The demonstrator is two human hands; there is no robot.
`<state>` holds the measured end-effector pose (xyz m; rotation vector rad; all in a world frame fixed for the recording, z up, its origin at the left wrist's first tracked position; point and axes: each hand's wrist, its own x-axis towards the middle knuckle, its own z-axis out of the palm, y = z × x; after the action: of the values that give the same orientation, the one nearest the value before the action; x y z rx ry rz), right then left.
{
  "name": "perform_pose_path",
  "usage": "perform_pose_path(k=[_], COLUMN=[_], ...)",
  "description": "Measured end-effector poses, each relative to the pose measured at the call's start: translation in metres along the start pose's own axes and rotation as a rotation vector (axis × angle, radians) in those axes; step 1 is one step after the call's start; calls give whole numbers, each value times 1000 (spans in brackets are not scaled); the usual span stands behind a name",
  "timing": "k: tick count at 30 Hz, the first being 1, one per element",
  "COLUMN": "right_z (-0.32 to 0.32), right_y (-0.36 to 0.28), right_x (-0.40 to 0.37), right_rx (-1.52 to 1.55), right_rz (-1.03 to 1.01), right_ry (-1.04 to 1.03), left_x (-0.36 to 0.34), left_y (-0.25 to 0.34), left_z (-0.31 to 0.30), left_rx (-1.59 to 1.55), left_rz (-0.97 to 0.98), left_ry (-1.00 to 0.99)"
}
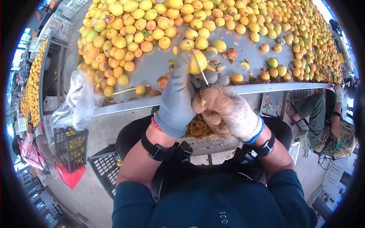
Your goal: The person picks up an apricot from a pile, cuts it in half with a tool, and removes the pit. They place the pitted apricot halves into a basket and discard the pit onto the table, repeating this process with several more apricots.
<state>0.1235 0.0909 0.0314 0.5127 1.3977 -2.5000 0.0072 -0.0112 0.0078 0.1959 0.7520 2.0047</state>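
**Yellow fruit pinched in left glove, thin blade against it**

Far left: crumpled plastic bag [78,100] hangs off the table [159,66] edge, black crate [70,146] with fruit below it. A fruit pile [129,34] covers most of the metal top; scraps and pits lie on the bare patch.

Left hand [178,95], grey glove, is raised over the table edge, fingers closed around one yellow fruit [197,62], thumb on the near side and fingertips wrapped behind. The fruit is held in the air, off the table, just above the right hand.

A thin blade [200,73] runs slanted across the fruit's front, touching it. Right hand [228,108], beige knit glove, is clenched on the blade's lower end; the handle is hidden in the fist. A tray of cut fruit [195,129] sits under both hands.

Far right: a co-worker [323,114] sits at the same table.

Handling guess: small, light, round, probably soft-fleshed with a hard pit, easily bruised and slippery once cut. Best gripped around the middle with a spread, gentle pinch, leaving the cut line clear.
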Motion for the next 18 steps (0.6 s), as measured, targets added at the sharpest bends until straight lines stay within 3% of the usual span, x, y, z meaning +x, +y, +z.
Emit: perform_pose_path(k=[1, 4, 5, 8, 11, 13, 15, 17, 18], right_z=[2, -3, -3, 0, -11, -9, -7, -5, -2], right_y=[-7, -14, -10, -7, 10, 0, -11, -8, -11], right_x=[-4, -15, -13, -7, 11, 9, -2, -4, -3], right_rx=[6, 214, 211, 171, 37, 133, 347, 311, 235], right_rz=[38, 168, 134, 117, 5, 60, 148, 99, 107], right_ry=[8, -65, -58, 21, 36, 20, -45, -26, 14], left_x=[-2, 5, 0, -3, 4, 4, 1, -3, -3], left_y=[2, 7, 17, 6, -8, -12, -7, 11, 4], left_z=[1, -15, -2, 3, 0, -1, 0, -1, -3], left_rx=[21, 702, 629, 174, 1, 371, 546, 524, 542], left_rz=[-37, 298, 150, 81, -20, 272, 307, 97, 128], left_ry=[16, -6, 37, 30, 121, 68, -11, -116, -47])
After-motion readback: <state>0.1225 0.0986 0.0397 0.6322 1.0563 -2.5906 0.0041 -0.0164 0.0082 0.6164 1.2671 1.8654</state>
